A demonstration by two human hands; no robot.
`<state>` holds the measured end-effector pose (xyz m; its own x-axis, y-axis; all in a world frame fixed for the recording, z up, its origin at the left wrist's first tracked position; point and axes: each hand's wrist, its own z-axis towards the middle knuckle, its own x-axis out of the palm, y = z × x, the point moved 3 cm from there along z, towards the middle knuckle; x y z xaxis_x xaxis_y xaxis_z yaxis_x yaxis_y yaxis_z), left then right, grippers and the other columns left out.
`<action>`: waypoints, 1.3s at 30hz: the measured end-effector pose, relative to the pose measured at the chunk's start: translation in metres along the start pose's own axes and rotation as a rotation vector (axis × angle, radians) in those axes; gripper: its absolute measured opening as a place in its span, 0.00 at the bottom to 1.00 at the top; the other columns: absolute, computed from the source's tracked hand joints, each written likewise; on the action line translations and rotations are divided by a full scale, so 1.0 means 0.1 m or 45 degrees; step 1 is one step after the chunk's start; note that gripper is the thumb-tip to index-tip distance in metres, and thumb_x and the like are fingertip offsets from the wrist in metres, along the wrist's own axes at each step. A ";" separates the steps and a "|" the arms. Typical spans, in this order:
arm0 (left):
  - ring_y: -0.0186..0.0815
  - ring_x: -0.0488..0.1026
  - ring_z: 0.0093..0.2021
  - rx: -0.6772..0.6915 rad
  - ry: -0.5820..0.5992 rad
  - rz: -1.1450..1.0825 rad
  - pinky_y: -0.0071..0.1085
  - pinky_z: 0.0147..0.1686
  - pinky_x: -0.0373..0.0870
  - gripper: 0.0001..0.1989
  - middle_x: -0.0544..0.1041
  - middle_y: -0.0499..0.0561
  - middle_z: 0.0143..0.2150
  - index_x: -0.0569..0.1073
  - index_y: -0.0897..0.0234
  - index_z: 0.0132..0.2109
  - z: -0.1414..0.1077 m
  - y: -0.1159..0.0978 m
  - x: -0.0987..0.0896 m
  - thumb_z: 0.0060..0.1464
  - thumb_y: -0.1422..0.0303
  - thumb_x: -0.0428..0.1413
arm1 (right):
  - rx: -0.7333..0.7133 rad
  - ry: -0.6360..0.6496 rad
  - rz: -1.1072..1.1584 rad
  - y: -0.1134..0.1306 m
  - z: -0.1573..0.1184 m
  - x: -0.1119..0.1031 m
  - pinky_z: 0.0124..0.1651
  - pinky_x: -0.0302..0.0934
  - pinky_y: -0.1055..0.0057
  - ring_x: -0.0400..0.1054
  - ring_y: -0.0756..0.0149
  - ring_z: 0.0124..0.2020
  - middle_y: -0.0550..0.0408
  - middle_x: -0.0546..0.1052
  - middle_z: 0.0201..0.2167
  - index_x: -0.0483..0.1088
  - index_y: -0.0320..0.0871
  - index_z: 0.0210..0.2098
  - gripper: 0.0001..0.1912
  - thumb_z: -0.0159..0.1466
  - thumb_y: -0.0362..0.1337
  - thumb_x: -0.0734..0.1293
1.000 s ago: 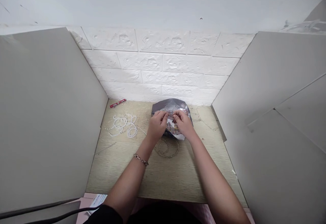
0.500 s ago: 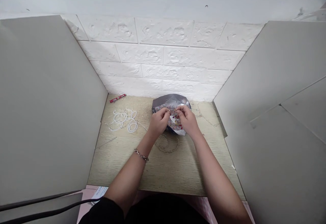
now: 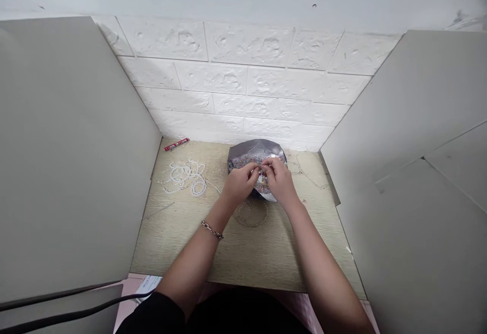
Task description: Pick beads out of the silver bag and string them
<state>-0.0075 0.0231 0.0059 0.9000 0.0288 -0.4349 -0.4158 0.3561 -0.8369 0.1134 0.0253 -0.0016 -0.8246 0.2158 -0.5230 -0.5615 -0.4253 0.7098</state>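
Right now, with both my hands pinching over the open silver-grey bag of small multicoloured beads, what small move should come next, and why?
I'd probably ease your right hand slightly away from your left hand: their fingertips nearly meet above the bag, hiding whatever is between them, while loose beads lie just below.

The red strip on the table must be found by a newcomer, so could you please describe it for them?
On the wooden table, go to the far left corner, by the white brick wall. There a narrow red strip lies at a slant, beyond the curled white strands. Its strong red and straight shape set it apart from those pale loops.
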 end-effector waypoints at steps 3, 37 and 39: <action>0.26 0.54 0.16 0.028 0.010 0.063 0.23 0.20 0.47 0.09 0.61 0.44 0.14 0.73 0.61 0.31 0.00 0.01 0.00 0.47 0.68 0.48 | -0.032 0.002 -0.039 0.02 0.00 0.00 0.36 0.55 0.71 0.60 0.68 0.32 0.54 0.66 0.30 0.61 0.43 0.33 0.09 0.59 0.34 0.52; 0.27 0.65 0.22 0.095 0.125 0.721 0.24 0.23 0.52 0.14 0.74 0.49 0.26 0.72 0.63 0.34 0.00 -0.01 0.00 0.51 0.67 0.42 | -0.270 0.076 -0.329 0.05 -0.02 0.06 0.41 0.55 0.65 0.59 0.63 0.36 0.50 0.65 0.32 0.58 0.43 0.34 0.09 0.59 0.30 0.50; 0.28 0.66 0.23 0.090 0.132 0.736 0.23 0.23 0.52 0.14 0.74 0.49 0.26 0.72 0.63 0.35 0.00 0.00 0.00 0.51 0.67 0.42 | -0.274 0.085 -0.334 0.05 -0.02 0.06 0.40 0.55 0.65 0.59 0.63 0.36 0.50 0.65 0.32 0.58 0.43 0.34 0.09 0.59 0.30 0.50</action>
<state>-0.0070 0.0227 0.0060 0.5112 0.1462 -0.8469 -0.8218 0.3715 -0.4320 0.1056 0.0225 -0.0019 -0.6435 0.2878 -0.7093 -0.7207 -0.5401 0.4347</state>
